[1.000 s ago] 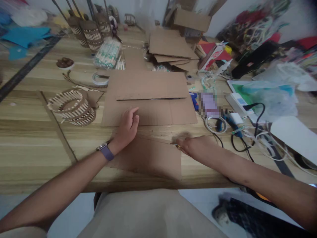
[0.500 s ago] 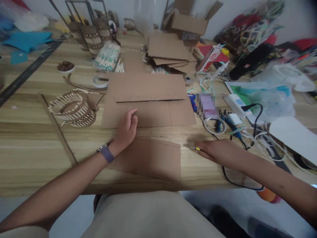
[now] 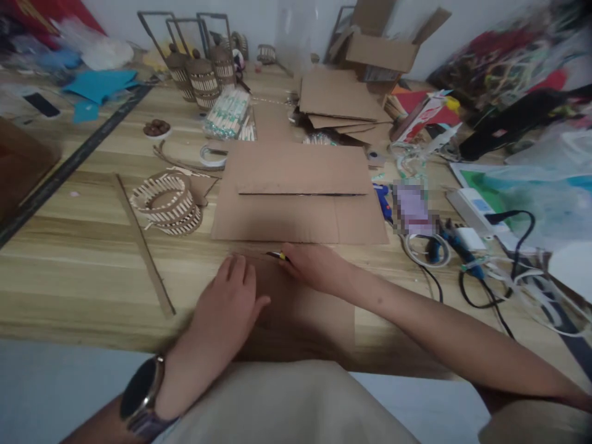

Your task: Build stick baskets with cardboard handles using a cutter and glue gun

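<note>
A small cardboard sheet (image 3: 305,308) lies at the table's front edge, partly under both hands. My left hand (image 3: 229,305) rests on its left part, palm down, thumb spread from the fingers. Near the sheet's back edge, my right hand (image 3: 308,265) is closed on a yellow and black cutter (image 3: 279,255), its dark blade pointing left. Behind the hands lies a larger cardboard sheet (image 3: 296,219) with a folded or stacked piece (image 3: 303,169) on its back half. To the left are a ring of sticks and cardboard (image 3: 169,203) and a long cardboard strip (image 3: 143,246).
Lidded stick baskets (image 3: 203,80), bagged sticks (image 3: 227,112) and a small bowl (image 3: 157,129) stand at the back left. More cardboard (image 3: 340,95) and an open box (image 3: 382,52) are behind. On the right are a glue gun (image 3: 382,200), pliers (image 3: 462,250), cables and a power strip (image 3: 472,206).
My right hand has come left with the cutter, from beside the small sheet to its back edge. My left hand has moved down toward me and now lies flatter. The view has shifted left.
</note>
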`<state>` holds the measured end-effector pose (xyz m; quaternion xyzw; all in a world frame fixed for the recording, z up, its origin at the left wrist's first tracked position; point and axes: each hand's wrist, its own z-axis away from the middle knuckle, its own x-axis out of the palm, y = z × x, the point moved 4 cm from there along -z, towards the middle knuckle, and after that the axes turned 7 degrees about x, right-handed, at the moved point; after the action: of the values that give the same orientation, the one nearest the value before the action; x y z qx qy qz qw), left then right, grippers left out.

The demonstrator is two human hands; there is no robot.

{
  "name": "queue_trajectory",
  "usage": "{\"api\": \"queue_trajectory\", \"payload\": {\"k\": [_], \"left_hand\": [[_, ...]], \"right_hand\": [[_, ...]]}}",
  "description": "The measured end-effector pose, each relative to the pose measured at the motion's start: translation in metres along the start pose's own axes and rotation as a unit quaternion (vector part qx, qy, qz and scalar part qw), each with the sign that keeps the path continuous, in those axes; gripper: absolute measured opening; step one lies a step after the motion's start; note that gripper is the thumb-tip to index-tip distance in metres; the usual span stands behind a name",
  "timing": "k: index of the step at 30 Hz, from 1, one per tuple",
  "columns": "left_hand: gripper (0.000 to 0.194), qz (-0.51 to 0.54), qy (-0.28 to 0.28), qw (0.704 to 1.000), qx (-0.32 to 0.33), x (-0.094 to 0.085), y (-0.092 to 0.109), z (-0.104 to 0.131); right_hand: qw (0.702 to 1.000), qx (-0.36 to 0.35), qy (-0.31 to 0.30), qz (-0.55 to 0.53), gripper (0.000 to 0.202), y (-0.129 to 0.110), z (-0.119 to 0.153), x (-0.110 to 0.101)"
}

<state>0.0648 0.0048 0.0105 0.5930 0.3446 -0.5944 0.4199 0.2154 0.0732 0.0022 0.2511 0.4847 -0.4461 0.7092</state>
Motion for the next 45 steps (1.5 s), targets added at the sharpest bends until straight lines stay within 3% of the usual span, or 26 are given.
{"api": "queue_trajectory", "payload": {"k": [2,4,9,16,26,31,35,40,45], "left_hand": [[0.062,-0.033,-0.073,0.996,-0.034,0.014,0.005,0.011],[0.076,-0.042,-0.103,0.993,-0.049,0.024,0.007,0.013],[0.087,-0.047,-0.100,0.993,-0.039,0.025,0.005,0.006],[0.087,-0.037,-0.128,0.990,-0.055,0.021,0.006,0.003],[0.091,0.020,-0.087,0.995,-0.053,0.037,0.000,0.010],[0.092,0.024,-0.102,0.993,-0.060,0.032,0.001,0.007],[0.090,0.001,-0.140,0.987,-0.073,0.023,0.003,0.003],[0.085,-0.013,-0.139,0.988,-0.068,0.019,0.004,0.001],[0.082,0.000,-0.152,0.986,-0.071,0.018,0.004,0.002]], "right_hand": [[1.000,-0.024,0.004,0.005,0.030,-0.016,-0.011,-0.004],[0.999,-0.050,0.011,-0.006,0.029,-0.031,-0.021,-0.008],[0.998,-0.062,0.016,-0.017,0.025,-0.052,-0.039,-0.013],[0.997,-0.073,-0.005,-0.013,0.022,-0.060,-0.047,-0.016],[0.996,-0.073,-0.049,-0.008,0.026,-0.072,-0.048,-0.028],[0.995,-0.066,-0.081,0.006,0.028,-0.077,-0.045,-0.039],[0.994,-0.055,-0.094,0.025,0.028,-0.070,-0.038,-0.039],[0.993,-0.066,-0.066,0.070,0.029,-0.059,-0.024,-0.032],[0.992,-0.040,-0.085,0.084,0.028,-0.047,-0.014,-0.026]]}}
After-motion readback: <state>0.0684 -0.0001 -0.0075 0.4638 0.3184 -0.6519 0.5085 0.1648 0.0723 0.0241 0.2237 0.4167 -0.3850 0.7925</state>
